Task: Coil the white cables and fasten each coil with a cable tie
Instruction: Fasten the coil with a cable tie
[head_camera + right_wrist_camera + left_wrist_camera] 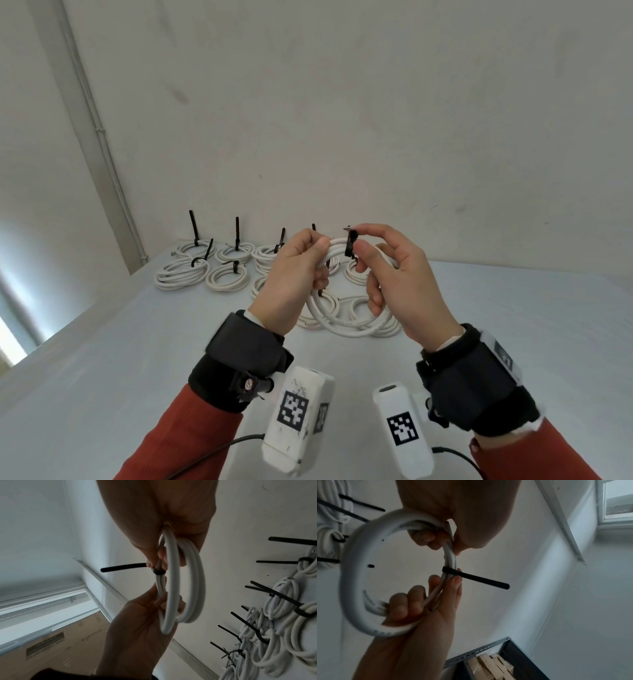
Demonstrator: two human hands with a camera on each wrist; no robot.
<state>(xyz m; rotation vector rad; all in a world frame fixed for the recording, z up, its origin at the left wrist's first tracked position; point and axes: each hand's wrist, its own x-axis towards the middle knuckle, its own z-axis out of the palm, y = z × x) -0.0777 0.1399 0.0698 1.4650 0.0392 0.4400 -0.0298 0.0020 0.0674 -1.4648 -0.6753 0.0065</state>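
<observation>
I hold a white cable coil (356,330) up over the table, a few loops wide. My left hand (318,260) grips its top left part, fingers curled round the loops (351,574). A black cable tie (350,244) is wrapped round the top of the coil, and its free tail (481,580) sticks out sideways. My right hand (364,240) pinches the tie between thumb and forefinger, with its other fingers curled through the coil (173,588). In the right wrist view the tie (123,567) sits snug round the strands. The tie's head is hidden by my fingers.
Several tied white coils (181,274) with black tie tails sticking up lie in rows at the back of the grey table (137,342), against the wall. More coils (359,305) lie below my hands. A metal shelf with boxes (488,662) stands off the table.
</observation>
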